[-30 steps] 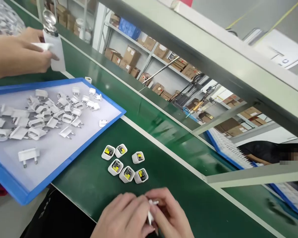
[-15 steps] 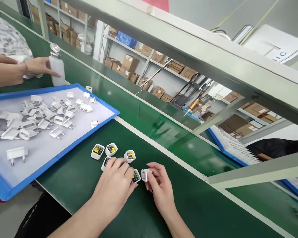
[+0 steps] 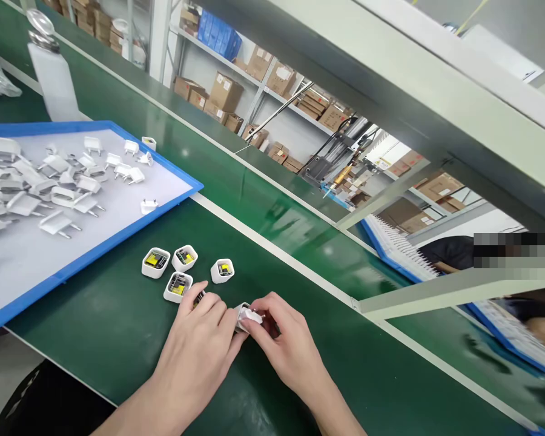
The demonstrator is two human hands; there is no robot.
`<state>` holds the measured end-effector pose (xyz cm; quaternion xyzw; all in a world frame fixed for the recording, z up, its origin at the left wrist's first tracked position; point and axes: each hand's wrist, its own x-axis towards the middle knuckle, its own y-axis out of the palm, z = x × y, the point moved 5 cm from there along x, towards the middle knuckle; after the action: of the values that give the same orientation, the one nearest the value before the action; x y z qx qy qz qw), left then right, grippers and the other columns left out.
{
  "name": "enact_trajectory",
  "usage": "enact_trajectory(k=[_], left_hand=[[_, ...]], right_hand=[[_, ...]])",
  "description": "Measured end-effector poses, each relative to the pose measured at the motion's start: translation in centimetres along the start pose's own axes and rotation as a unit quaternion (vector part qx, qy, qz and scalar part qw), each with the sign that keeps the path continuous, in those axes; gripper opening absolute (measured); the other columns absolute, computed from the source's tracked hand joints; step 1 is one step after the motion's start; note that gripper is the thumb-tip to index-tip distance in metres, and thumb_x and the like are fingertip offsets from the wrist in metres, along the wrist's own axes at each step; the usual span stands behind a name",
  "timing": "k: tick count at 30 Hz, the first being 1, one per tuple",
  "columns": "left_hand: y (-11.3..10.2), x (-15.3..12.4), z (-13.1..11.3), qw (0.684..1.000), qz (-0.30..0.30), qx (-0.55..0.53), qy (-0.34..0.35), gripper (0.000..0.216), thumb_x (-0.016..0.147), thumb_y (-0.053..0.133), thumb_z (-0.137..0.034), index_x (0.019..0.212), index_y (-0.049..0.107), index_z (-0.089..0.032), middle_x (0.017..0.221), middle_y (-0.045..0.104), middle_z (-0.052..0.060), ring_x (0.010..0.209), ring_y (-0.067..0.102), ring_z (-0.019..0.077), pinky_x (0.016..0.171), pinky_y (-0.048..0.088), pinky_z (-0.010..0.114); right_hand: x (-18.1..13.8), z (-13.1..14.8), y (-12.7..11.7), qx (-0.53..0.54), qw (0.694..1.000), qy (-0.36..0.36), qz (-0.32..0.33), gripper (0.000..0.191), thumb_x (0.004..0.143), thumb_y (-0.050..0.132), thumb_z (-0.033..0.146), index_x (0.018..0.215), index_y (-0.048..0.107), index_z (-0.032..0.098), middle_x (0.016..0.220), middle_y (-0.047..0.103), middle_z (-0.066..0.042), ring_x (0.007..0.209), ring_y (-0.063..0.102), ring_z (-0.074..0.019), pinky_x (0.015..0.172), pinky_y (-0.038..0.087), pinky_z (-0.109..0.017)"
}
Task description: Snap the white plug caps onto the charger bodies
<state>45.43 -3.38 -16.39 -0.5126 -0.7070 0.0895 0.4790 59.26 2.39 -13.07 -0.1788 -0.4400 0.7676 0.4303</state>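
Charger piece (image 3: 249, 315) between your left hand (image 3: 200, 342) and right hand (image 3: 287, 346) on the conveyor belt (image 3: 118, 327), four charger housings (image 3: 184, 258) behind, tray (image 3: 118, 240) of plug caps (image 3: 63, 197) left, bottle (image 3: 52, 79) behind it.

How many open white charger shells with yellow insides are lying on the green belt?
5. Four shells lie free: two rear-left, one right, one front. A fifth peeks from under the left hand. The right hand pinches a white piece, perhaps another.

A small white plug (image 3: 249, 315) is being held low over the green belt (image 3: 131, 327). Four open white cases (image 3: 155, 262) with yellow bits inside are sitting on the belt near it, facing up.
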Motion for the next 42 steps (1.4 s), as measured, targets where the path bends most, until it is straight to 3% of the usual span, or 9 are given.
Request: enact_trajectory(k=[3, 6, 10, 16, 27, 39, 42], left_hand=[[0.3, 0.1, 0.1, 0.999, 0.038, -0.015, -0.011, 0.008, 0.099, 0.057, -0.024, 0.101, 0.062, -0.018, 0.088, 0.067, 0.003, 0.088, 0.063, 0.0236, 0.108, 0.04, 0.059], [0.6, 0.2, 0.2, 0.998, 0.06, -0.031, -0.014, 0.022, 0.099, 0.059, -0.023, 0.121, 0.058, -0.019, 0.11, 0.07, 0.007, 0.109, 0.062, 0.0284, 0.11, 0.035, 0.06], [0.7, 0.0, 0.5, 0.994, 0.056, -0.088, -0.027, 0.003, 0.098, 0.062, -0.021, 0.1, 0.059, -0.021, 0.097, 0.071, 0.001, 0.104, 0.063, 0.0254, 0.11, 0.032, 0.058], [0.4, -0.1, 0.5, 0.994, 0.034, -0.099, -0.024, 0.005, 0.097, 0.064, -0.019, 0.097, 0.059, -0.021, 0.091, 0.07, -0.002, 0.1, 0.063, 0.0237, 0.108, 0.03, 0.053], [0.2, 0.4, 0.4, 0.994, 0.045, -0.1, -0.022, 0.009, 0.093, 0.068, -0.014, 0.09, 0.06, -0.018, 0.084, 0.068, -0.003, 0.092, 0.064, 0.0218, 0.106, 0.029, 0.052], [0.4, 0.6, 0.3, 0.995, 0.065, -0.081, -0.008, 0.007, 0.091, 0.072, -0.017, 0.092, 0.065, -0.017, 0.085, 0.069, 0.001, 0.091, 0.066, 0.0242, 0.104, 0.043, 0.057], [-0.9, 0.6, -0.3, 0.996, 0.049, -0.077, 0.016, 0.025, 0.09, 0.076, -0.027, 0.11, 0.065, -0.016, 0.109, 0.072, 0.007, 0.108, 0.065, 0.0285, 0.108, 0.046, 0.053]], right_hand=[[-0.3, -0.3, -0.4, 0.013, 1.0, 0.01, 0.006, 0.013, 0.101, 0.06, 0.031, 0.092, 0.063, 0.023, 0.085, 0.062, -0.001, 0.07, 0.055, -0.0146, 0.061, 0.043, -0.027], [-0.4, -0.3, -0.4, 0.035, 0.999, 0.0, 0.002, 0.011, 0.1, 0.062, 0.029, 0.092, 0.063, 0.023, 0.084, 0.061, 0.0, 0.07, 0.055, -0.0146, 0.061, 0.043, -0.027], [-0.6, 0.2, -0.8, 0.029, 0.997, -0.058, -0.038, 0.007, 0.102, 0.061, 0.026, 0.096, 0.065, 0.023, 0.089, 0.065, -0.002, 0.075, 0.059, -0.0155, 0.065, 0.046, -0.027], [-0.8, 0.6, -0.3, -0.036, 0.996, -0.084, 0.012, 0.01, 0.103, 0.056, 0.02, 0.096, 0.061, 0.023, 0.09, 0.065, -0.003, 0.08, 0.061, -0.0177, 0.069, 0.048, -0.029], [-0.6, 1.3, 0.2, -0.089, 0.983, -0.162, -0.008, 0.013, 0.101, 0.056, 0.01, 0.102, 0.06, 0.022, 0.09, 0.066, -0.004, 0.078, 0.057, -0.0176, 0.067, 0.047, -0.029], [-1.2, 0.5, 1.2, -0.121, 0.97, -0.197, -0.081, 0.011, 0.102, 0.053, 0.013, 0.104, 0.058, 0.022, 0.087, 0.068, -0.005, 0.073, 0.059, -0.0184, 0.064, 0.05, -0.029], [-1.6, -1.8, -0.6, -0.143, 0.975, -0.136, -0.1, 0.01, 0.103, 0.052, 0.024, 0.101, 0.062, 0.024, 0.084, 0.07, -0.004, 0.072, 0.066, -0.0185, 0.064, 0.053, -0.029]])
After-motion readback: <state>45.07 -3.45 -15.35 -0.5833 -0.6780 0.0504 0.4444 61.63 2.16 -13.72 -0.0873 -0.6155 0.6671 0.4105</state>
